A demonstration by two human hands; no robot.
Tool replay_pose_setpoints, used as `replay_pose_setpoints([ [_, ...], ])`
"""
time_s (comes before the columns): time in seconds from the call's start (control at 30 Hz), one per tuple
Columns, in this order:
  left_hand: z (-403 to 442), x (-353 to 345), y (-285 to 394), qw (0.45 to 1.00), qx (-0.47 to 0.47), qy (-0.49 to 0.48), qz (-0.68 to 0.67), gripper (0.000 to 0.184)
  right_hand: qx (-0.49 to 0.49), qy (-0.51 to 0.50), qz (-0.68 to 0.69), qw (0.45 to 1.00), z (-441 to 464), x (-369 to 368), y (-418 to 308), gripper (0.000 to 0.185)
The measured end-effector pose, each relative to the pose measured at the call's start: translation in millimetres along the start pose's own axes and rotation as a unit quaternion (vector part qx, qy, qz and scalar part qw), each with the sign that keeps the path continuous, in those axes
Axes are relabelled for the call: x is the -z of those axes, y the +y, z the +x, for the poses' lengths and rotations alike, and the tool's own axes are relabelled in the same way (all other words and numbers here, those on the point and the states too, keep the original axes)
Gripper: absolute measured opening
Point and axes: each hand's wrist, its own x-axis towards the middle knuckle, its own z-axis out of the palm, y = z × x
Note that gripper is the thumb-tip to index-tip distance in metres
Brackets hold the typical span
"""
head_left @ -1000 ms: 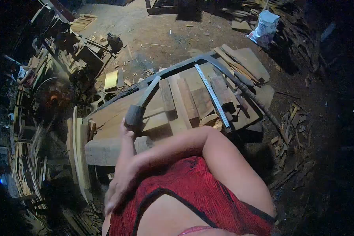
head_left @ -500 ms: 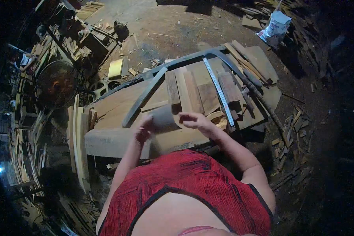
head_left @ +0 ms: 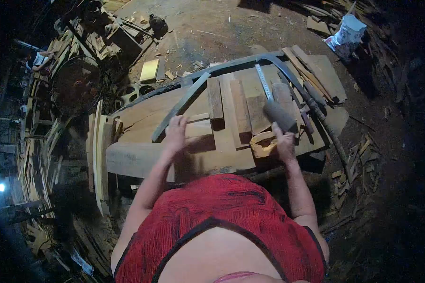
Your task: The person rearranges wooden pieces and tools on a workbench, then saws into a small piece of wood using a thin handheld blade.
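Observation:
My right hand (head_left: 284, 141) grips a dark grey sheet-like piece (head_left: 279, 116), which looks like sandpaper; it is smeared by motion. Beside that hand lies a yellow-orange lump with a hollow (head_left: 263, 144). My left hand (head_left: 175, 134) rests with its fingers stretched out at the end of a thin wooden strip (head_left: 198, 117), close to a long grey-blue wooden bar (head_left: 186, 101). Between the hands, a short wooden block (head_left: 215, 99) and a reddish wooden piece (head_left: 241, 106) lie on the big wooden slab (head_left: 141, 118). The grey sheet partly covers a white measuring tape (head_left: 263, 80).
A curved grey wooden piece (head_left: 293, 75) and a long stick (head_left: 326, 125) lie along the slab's right side. On the left stand a round fan (head_left: 75, 85) and upright boards (head_left: 98, 155). A white sack (head_left: 347, 35) and scrap wood (head_left: 363, 155) are on the right.
The dark grey sheet has moved from between both hands to the right, held in my right hand. My left hand has let go of it and reached forward to the thin strip.

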Motion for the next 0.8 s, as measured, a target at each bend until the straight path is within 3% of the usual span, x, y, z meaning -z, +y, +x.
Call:
replay_pose_setpoints([
  [0.07,-6,-11,-29,0.994,0.07,-0.027,0.081,0.091,-0.045,0.031,0.033,0.998,7,10,-16,0.025],
  [0.1,-8,-13,-34,0.994,0.072,-0.025,0.082,0.091,-0.091,0.063,0.064,0.992,9,13,-24,0.036],
  [0.17,-9,-19,-44,0.987,0.079,-0.088,0.109,0.096,-0.07,0.069,0.025,0.995,7,3,-22,0.034],
  [0.23,-5,-23,-41,0.985,0.103,-0.1,0.095,0.095,0.047,0.09,-0.016,0.995,-1,-14,-20,0.034],
  [0.27,-3,-25,-41,0.982,0.127,-0.112,0.079,0.095,0.027,0.028,0.003,0.999,-4,-23,-7,0.035],
  [0.3,-3,-28,-43,0.982,0.127,-0.111,0.08,0.095,0.028,0.028,0.003,0.999,-7,-25,-9,0.035],
  [0.37,-1,-36,-46,0.985,0.131,-0.093,0.058,0.092,0.203,0.044,-0.252,0.945,-11,-31,-16,0.04],
  [0.4,-1,-35,-46,0.986,0.129,-0.092,0.058,0.092,0.179,0.044,-0.228,0.956,-11,-36,-10,0.05],
  [0.5,-4,-28,-40,0.988,0.101,-0.077,0.085,0.088,0.184,0.083,-0.237,0.95,-12,-45,2,0.048],
  [0.7,28,0,1,0.934,0.187,-0.228,0.2,0.08,0.188,0.082,-0.263,0.943,-14,-45,2,0.05],
  [0.8,74,-9,21,0.96,0.166,-0.193,0.116,0.078,0.183,0.071,-0.268,0.943,-14,-45,-1,0.053],
])
